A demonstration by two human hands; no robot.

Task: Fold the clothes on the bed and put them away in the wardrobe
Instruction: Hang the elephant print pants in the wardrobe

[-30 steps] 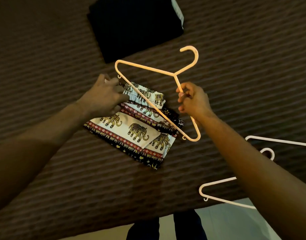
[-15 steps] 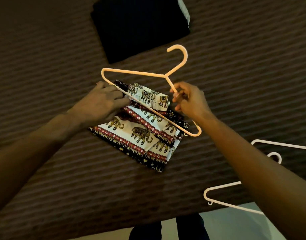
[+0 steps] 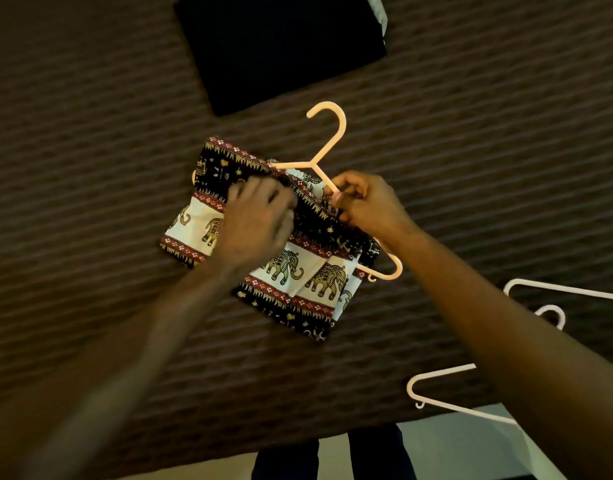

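Elephant-print garment lies folded near the middle of the brown ribbed bedspread, its upper layer turned up and over the lower bar of the peach hanger. Draping it across the bar looks like the point: a folded piece hung this way would keep its shape in the wardrobe.

Left hand sits on the garment's upper part, fingers curled into the dark border cloth, apparently pulling that layer through and across the bar. The hand is motion-blurred, so the exact pinch cannot be told.

Hanger's hook points away from the person, toward the dark folded garment lying farther up the bed; that one looks finished and parked out of the working area.

Right hand pinches the hanger's sloping arm just below the neck, thumb and fingers closed on the plastic. This steadies the frame so the cloth can slide without dragging the hanger along.

White hangers lie at the right near the bed's edge, within reach, probably staged for other clothes.

Wardrobe not in view.
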